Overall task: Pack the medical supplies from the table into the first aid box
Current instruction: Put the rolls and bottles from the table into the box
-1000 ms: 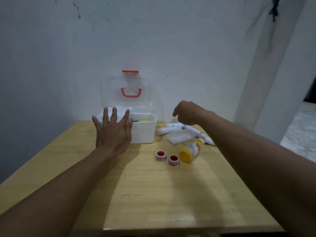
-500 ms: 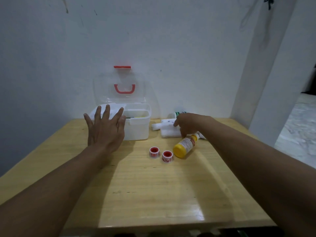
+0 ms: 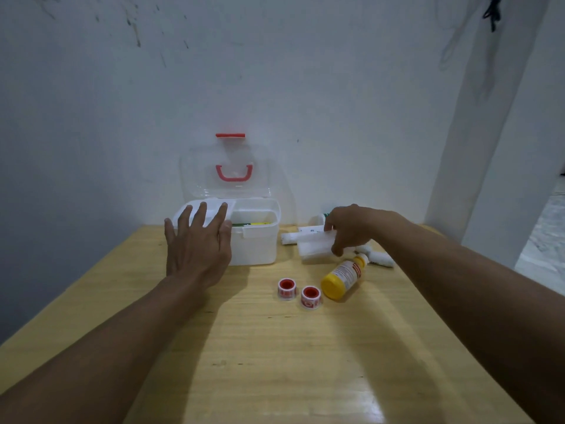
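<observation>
Both hands changed little: right hand (image 3: 351, 228) now pinches gauze pad (image 3: 315, 247); left hand (image 3: 198, 246) stays spread.

Yellow bottle (image 3: 344, 278) label print too small to read, box's (image 3: 260, 249) contents mostly hidden behind its wall

Your right hand (image 3: 351, 229) has dropped from the air at the frame's center-right onto the white gauze pack (image 3: 315, 247) and now pinches it, thumb under its near edge, fingers over the top. The pack has tilted up off the table (image 3: 275, 347) since a second ago.
</observation>
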The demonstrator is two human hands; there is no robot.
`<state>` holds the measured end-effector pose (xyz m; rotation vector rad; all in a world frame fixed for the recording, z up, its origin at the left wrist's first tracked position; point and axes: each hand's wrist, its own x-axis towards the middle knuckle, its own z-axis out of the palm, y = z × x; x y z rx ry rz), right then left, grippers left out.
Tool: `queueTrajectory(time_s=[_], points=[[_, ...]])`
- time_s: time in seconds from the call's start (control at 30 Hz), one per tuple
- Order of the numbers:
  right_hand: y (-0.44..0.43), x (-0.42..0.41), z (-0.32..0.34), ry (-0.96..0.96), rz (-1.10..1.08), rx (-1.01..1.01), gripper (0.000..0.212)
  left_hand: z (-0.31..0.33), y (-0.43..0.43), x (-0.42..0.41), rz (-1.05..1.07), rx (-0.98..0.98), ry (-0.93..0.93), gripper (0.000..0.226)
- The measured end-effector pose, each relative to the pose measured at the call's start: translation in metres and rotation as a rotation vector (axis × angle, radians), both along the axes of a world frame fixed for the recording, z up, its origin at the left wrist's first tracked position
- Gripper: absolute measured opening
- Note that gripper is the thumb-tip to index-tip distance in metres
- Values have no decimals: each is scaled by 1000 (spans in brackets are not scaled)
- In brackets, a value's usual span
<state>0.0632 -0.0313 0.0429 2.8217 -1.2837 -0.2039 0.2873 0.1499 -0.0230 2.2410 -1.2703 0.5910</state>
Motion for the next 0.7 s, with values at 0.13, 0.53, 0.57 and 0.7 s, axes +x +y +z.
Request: queueTrajectory(time_s=[0.13, 0.53, 0.57, 0.7], points=[[7, -11, 36, -65, 12, -20, 67, 5, 1, 7, 9, -36, 17, 60], [43, 57, 96, -207, 48, -3, 64, 4, 2, 21, -36, -1, 139, 53], [46, 66, 94, -196, 44, 3, 64, 5, 3, 22, -41, -18, 134, 53], [49, 97, 85, -170, 14, 45, 62, 4, 4, 33, -23, -22, 75, 54]])
